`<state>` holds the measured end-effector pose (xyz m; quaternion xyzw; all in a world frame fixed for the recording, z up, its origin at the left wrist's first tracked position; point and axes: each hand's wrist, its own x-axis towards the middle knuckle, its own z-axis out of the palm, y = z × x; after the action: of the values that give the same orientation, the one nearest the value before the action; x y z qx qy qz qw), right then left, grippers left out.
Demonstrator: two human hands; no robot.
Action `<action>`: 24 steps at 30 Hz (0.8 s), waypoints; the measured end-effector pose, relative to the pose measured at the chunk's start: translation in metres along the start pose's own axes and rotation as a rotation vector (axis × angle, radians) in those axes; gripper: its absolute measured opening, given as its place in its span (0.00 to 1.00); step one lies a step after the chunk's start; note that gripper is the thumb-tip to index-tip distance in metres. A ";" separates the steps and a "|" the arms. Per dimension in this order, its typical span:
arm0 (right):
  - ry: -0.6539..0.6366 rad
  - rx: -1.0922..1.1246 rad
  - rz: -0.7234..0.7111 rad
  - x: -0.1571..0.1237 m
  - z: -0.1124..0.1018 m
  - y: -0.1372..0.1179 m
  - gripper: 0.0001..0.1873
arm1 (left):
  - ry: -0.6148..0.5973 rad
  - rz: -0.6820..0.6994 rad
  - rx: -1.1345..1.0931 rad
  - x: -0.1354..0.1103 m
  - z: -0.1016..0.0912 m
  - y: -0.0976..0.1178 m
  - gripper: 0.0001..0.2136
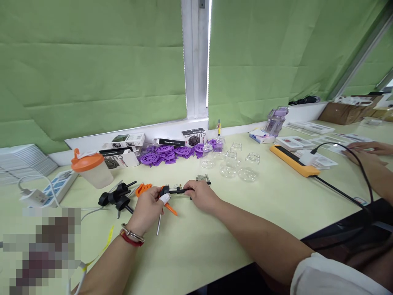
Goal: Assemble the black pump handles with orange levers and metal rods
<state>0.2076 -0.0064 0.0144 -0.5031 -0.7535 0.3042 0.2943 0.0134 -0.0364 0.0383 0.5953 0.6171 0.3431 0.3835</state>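
My left hand (147, 208) is closed around the round end of a black part with a rod (175, 191), its thumb on top. Pinched in my right hand (200, 196) is the other end of that part, so both hands hold it just above the table. Below my left hand, an orange handle-like piece (170, 209) and a thin metal rod (159, 225) stick out; whether they are held or lying there I cannot tell. Similar black parts with rods (118, 197) and orange pieces (143, 188) lie left. Springs (202, 178) lie behind my right hand.
Purple wheel-shaped pieces (166, 154), boxes (121, 157) and clear glass jars (228, 169) line the back. An orange-lidded cup (93, 170) and a white power strip (59, 186) stand left. Right are an orange power strip (293, 160) with cables and another person's hands (362, 153).
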 end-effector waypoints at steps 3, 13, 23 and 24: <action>0.006 0.047 0.014 0.000 0.006 0.003 0.08 | 0.031 -0.018 0.001 -0.002 0.001 0.002 0.18; -0.011 0.064 -0.025 0.000 0.022 0.002 0.17 | 0.077 0.002 0.109 -0.004 0.010 -0.003 0.14; -0.058 -0.095 -0.052 0.006 0.018 0.000 0.17 | 0.028 -0.075 0.108 0.002 0.008 -0.010 0.10; -0.063 -0.105 -0.053 0.006 0.018 0.000 0.16 | 0.025 -0.078 0.108 0.002 0.008 -0.011 0.10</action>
<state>0.1917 -0.0036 0.0038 -0.4880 -0.7903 0.2719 0.2517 0.0152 -0.0350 0.0250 0.5865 0.6620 0.3014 0.3563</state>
